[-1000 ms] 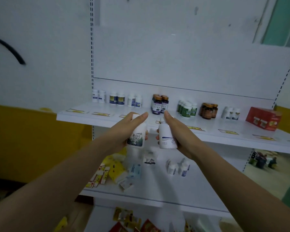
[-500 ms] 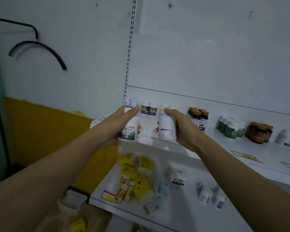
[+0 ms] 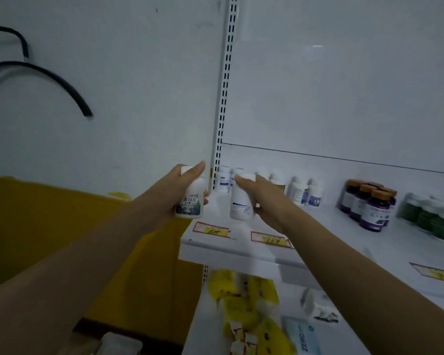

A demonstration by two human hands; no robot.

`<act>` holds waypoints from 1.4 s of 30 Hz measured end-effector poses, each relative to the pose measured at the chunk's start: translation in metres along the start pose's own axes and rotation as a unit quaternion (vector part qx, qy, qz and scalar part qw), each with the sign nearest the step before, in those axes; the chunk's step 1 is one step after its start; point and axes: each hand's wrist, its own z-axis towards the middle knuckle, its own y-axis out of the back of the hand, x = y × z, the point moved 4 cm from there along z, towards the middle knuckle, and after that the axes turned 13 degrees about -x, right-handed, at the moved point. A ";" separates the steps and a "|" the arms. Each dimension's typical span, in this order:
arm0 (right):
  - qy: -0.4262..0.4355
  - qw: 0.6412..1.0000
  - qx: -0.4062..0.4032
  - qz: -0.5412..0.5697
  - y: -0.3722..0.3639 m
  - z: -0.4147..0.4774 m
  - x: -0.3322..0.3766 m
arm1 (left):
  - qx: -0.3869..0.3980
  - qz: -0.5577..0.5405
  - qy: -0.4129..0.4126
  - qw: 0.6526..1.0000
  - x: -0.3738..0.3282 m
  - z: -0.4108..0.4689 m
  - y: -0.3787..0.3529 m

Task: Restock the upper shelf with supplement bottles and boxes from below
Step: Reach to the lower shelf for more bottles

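Left hand (image 3: 181, 192) grips a green-labelled bottle (image 3: 190, 203) upright by the nine o'clock end of the upper shelf (image 3: 223, 248); right hand (image 3: 265, 198) curls round a blue-labelled bottle (image 3: 240, 203) at three o'clock from it, over the shelf, the two bottles near but apart; yellow boxes (image 3: 244, 301) lie at six o'clock on the lower shelf (image 3: 205, 329)

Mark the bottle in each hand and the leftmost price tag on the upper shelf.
left-hand bottle (image 3: 190, 203): head view, on its green label.
right-hand bottle (image 3: 240, 198): head view, on its white body.
leftmost price tag (image 3: 210, 229): head view, on its yellow centre.
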 end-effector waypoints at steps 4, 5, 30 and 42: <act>0.013 0.995 -0.032 -0.092 -0.015 0.049 -0.020 | 0.009 0.006 0.009 1.000 0.027 0.052 0.007; 0.015 0.994 -0.035 -0.105 -0.018 0.064 -0.025 | 0.008 0.005 0.012 1.000 0.034 0.066 0.008; 0.123 0.878 -0.147 -0.439 -0.059 0.195 -0.044 | 0.088 -0.025 0.052 0.994 0.097 0.213 0.014; 0.082 0.867 -0.154 -0.466 -0.065 0.185 -0.047 | 0.127 -0.021 0.067 0.989 0.098 0.213 0.022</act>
